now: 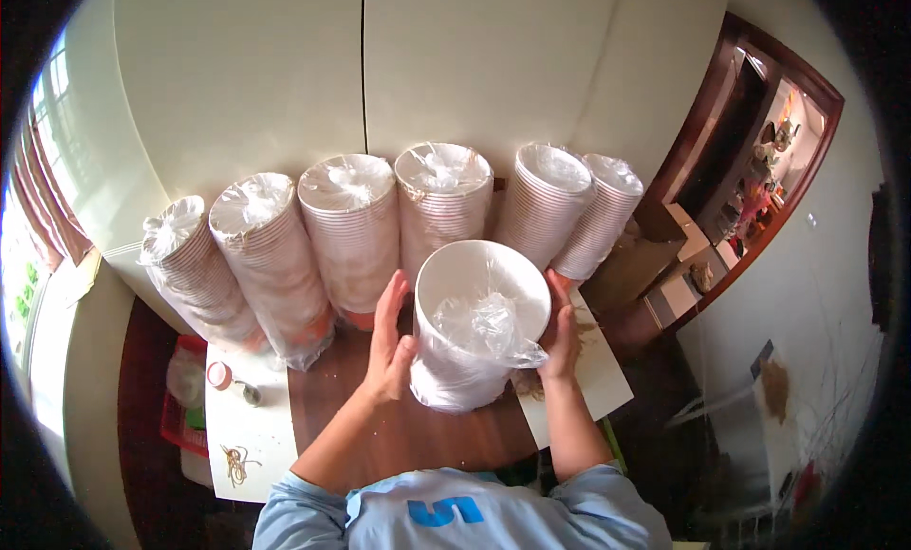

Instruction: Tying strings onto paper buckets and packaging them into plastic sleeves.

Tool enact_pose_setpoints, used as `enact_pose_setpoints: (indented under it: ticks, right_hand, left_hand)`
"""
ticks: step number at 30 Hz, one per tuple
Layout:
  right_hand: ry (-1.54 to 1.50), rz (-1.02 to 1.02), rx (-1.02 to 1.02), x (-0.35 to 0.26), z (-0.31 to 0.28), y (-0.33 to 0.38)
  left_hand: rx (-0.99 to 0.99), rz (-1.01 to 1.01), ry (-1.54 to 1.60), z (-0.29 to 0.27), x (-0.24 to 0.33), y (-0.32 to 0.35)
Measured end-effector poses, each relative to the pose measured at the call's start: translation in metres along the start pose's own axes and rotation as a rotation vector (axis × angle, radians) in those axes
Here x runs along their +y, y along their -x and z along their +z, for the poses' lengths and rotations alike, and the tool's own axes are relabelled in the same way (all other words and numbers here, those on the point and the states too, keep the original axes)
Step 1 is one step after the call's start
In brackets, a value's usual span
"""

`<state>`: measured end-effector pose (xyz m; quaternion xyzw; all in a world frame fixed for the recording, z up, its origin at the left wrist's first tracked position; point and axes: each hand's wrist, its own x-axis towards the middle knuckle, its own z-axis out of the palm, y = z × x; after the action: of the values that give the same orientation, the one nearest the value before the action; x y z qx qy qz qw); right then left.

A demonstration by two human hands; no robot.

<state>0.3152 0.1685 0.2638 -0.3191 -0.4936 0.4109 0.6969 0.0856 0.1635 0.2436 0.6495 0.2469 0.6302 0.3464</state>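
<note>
A white round tub [432, 360] with clear plastic film [489, 327] bunched at its mouth is between my hands, over the brown tabletop. Its mouth faces up toward me. My left hand [387, 346] presses against its left side, thumb near the wall and fingers pointing away. On the opposite side, my right hand [562, 332] clasps it close to a loose corner of the film. The undersides of both hands are hidden. Beyond it, tall stacks of white tubs [351, 232] in clear plastic stand in a row, several of them leaning.
A brown wooden table [332, 408] has white boards on both sides. The left board [249, 446] carries a pink-capped jar [219, 375], a small dark object and tangled string [237, 465]. A red basket [189, 398] sits left, a cardboard box [631, 256] right. Pale cabinet doors [256, 75] stand behind.
</note>
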Motion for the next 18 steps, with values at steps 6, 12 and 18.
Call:
enact_pose_setpoints:
  ticks: [6, 12, 18]
  right_hand:
    - [-0.102, 0.229, 0.044, 0.098, -0.040, 0.056]
    - [0.434, 0.531, 0.047, 0.190, -0.103, 0.122]
    - [0.153, 0.336, 0.092, 0.056, -0.060, 0.027]
  left_hand:
    - [0.031, -0.023, -0.155, 0.026, -0.046, 0.045]
    - [-0.353, -0.512, -0.552, -0.019, -0.098, 0.149]
    - [-0.095, -0.190, -0.245, -0.020, -0.031, 0.039]
